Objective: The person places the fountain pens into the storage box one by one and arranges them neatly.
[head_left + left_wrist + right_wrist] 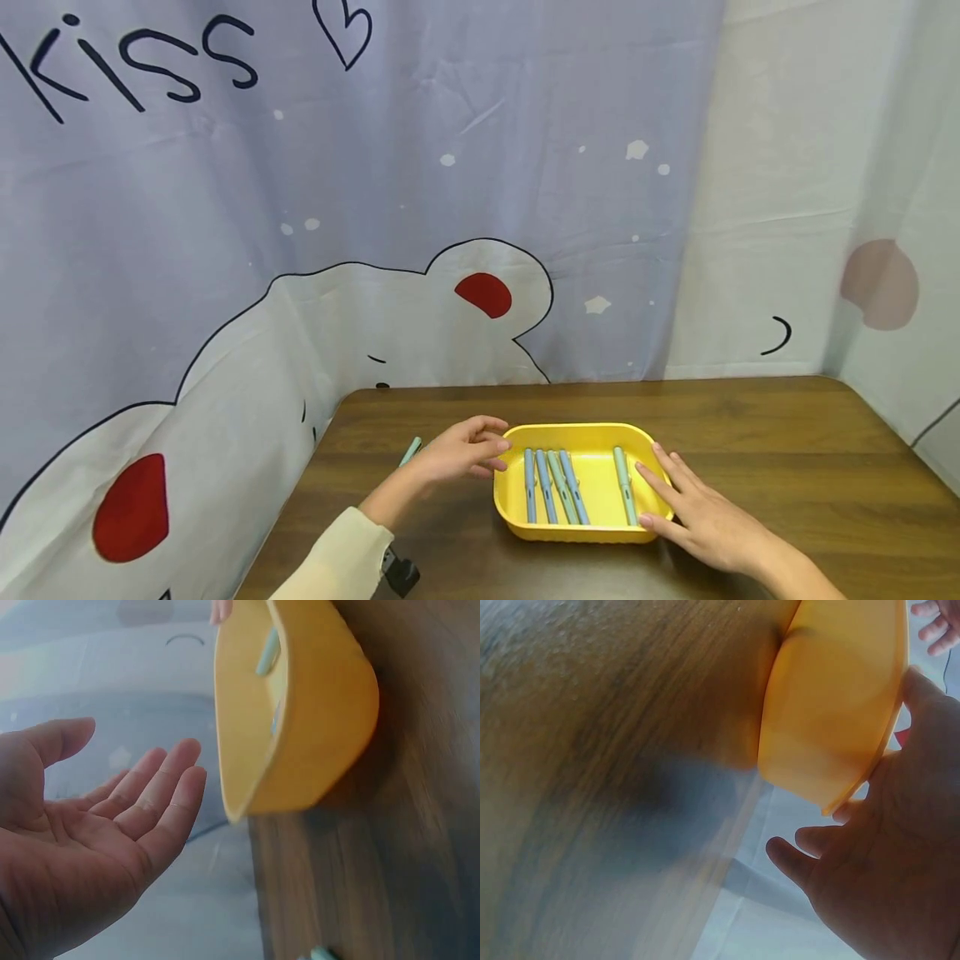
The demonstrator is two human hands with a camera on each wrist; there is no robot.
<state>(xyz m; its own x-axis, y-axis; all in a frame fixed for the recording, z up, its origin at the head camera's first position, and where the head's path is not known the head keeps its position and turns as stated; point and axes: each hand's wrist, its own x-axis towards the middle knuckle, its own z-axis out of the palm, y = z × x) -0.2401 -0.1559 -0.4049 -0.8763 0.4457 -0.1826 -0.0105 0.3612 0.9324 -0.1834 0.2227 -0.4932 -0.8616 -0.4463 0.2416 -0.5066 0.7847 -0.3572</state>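
Nearest me, the sleeve (337,554) of my left arm enters from the lower left, with a small dark device (400,573) at its cuff. My right hand (705,517) is at the right end of the tray (577,535), its fingers extended and laid over the rim; it touches without clenching. My left hand (461,450) grasps nothing: its fingers are loosely bent, and the left wrist view shows a gap between their tips and the left rim.

The governing relation is this: the tray stands on the table between my hands, its long axis running left to right, from one palm toward the other. The right hand is the nearer, in contact; the left is just apart, fingers directed at its own end.

Inside the tray, the pens lie crosswise to that axis, pointing away from me. Four pens (561,485), three blue and one green, are grouped toward the left; most lean slightly, far ends to the left. A single green pen (624,483) lies apart from them, close to my right fingers.

A loose pen (410,451), partly hidden, lies outside the tray beyond my left forearm, much nearer that arm than the other.

Farther off, the table (750,433) runs back to a printed curtain (585,125).
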